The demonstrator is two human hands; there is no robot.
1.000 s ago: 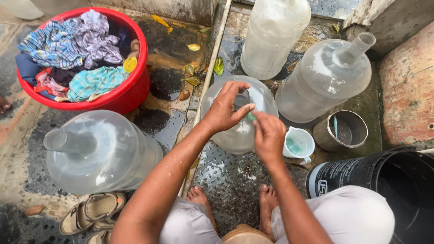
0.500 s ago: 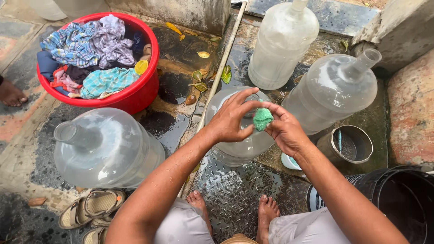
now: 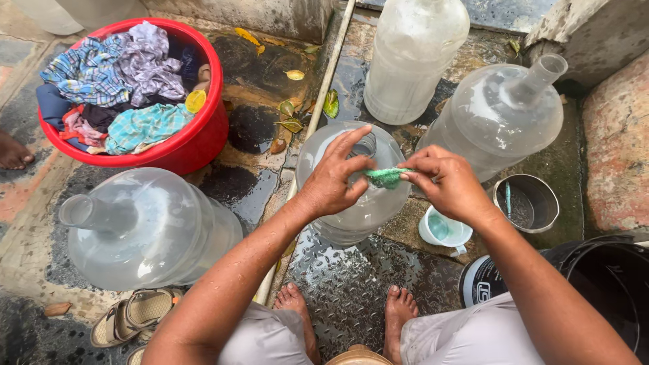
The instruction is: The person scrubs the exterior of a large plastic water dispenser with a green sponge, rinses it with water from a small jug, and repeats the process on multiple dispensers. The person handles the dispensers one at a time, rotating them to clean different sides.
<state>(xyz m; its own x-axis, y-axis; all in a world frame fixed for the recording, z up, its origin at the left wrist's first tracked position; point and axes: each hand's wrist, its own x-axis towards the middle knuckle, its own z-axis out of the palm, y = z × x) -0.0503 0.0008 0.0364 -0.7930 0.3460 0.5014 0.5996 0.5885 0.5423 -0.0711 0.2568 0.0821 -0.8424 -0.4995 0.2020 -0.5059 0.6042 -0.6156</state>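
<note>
both hands pinch a green scrub pad (image 3: 387,177) over a clear water jug (image 3: 351,196). left hand (image 3: 334,179) fingers partly spread; right hand (image 3: 446,182) fingers curled on it.

The right edge cuts off the black plastic bucket (image 3: 608,277); both hands hide most of the green scrub pad (image 3: 387,178).

**Soft daylight, sharp pic, wide-angle bend**

Even overcast-type light, no hard shadows, just soft dark patches under stuff. Wet floor (image 3: 351,297) glints a bit at 6 o'clock. Clear jugs show pale sheen at 12 & 8. Focus crisp; edges bow slightly, esp corners.
</note>
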